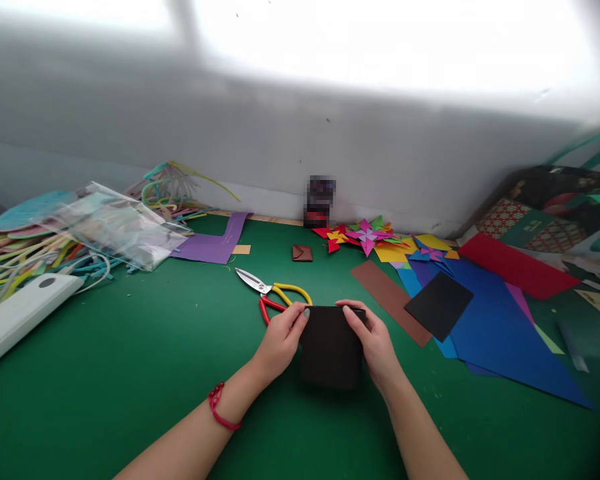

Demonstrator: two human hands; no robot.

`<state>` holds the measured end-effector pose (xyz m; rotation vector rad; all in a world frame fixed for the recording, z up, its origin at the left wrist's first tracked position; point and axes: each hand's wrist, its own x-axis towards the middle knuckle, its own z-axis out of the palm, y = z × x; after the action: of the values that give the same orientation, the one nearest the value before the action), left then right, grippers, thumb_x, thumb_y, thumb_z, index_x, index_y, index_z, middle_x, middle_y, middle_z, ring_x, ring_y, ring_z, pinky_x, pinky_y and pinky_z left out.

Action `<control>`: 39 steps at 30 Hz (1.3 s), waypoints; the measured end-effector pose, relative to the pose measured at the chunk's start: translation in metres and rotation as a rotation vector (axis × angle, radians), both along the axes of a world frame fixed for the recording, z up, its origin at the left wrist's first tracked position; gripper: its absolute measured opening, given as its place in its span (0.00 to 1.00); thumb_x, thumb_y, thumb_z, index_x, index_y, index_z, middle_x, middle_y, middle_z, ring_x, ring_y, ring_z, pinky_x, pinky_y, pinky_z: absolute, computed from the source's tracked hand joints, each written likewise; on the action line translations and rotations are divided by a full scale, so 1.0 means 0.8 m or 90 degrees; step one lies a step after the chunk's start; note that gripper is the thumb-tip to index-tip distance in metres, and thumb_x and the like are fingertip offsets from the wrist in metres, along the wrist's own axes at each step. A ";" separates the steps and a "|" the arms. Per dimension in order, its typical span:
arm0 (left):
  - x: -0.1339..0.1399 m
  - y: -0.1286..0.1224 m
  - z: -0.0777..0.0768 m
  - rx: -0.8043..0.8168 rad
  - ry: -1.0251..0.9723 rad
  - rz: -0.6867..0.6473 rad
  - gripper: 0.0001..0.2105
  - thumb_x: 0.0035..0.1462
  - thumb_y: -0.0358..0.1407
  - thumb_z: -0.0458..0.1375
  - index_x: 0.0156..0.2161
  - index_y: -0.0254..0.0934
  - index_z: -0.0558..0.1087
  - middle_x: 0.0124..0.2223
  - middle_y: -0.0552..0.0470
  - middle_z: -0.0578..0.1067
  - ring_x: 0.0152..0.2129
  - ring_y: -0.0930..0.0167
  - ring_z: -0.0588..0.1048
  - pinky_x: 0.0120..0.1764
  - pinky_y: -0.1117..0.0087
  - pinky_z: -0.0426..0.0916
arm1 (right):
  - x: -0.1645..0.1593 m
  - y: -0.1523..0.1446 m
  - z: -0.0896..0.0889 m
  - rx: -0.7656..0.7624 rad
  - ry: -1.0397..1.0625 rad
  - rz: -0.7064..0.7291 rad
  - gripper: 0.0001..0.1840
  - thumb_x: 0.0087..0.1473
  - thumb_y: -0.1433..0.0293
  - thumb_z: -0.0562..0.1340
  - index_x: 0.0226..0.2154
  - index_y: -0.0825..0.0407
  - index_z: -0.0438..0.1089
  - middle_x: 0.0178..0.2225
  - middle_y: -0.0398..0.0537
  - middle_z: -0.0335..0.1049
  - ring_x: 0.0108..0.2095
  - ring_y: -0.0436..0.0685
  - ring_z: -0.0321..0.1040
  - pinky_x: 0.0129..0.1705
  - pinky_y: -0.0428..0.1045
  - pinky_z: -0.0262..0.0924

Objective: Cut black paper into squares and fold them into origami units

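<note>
A square of black paper (331, 350) is held up between both hands above the green tabletop. My left hand (284, 337) pinches its upper left corner between thumb and fingers. At the upper right corner, my right hand (373, 337) grips it with the thumb in front and fingers behind. Just past the left hand lie scissors (263, 289) with one yellow and one red handle, blades pointing away to the left. A small brown folded paper wallet (302, 253) rests farther back.
On the right are a brown paper strip (390, 300), another black sheet (440, 307), blue paper (505, 333) and a red piece (517, 265). Folded paper stars (366, 235) lie at the back. Left are purple paper (207, 248), a plastic bag (125, 223) and a white device (30, 317).
</note>
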<state>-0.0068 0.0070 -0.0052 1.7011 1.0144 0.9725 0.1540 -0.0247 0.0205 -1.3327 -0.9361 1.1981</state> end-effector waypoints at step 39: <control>-0.037 0.045 -0.005 -0.158 -0.294 0.106 0.23 0.55 0.47 0.43 0.43 0.30 0.69 0.29 0.47 0.73 0.17 0.75 0.69 0.21 0.75 0.64 | 0.060 0.001 -0.007 0.056 -0.398 -0.031 0.17 0.48 0.55 0.55 0.26 0.51 0.66 0.24 0.46 0.67 0.27 0.55 0.64 0.26 0.45 0.55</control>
<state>-0.0361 0.0433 -0.0092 1.1311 0.9284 1.2221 0.2021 -0.0235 0.0150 -1.6826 -1.3656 0.6906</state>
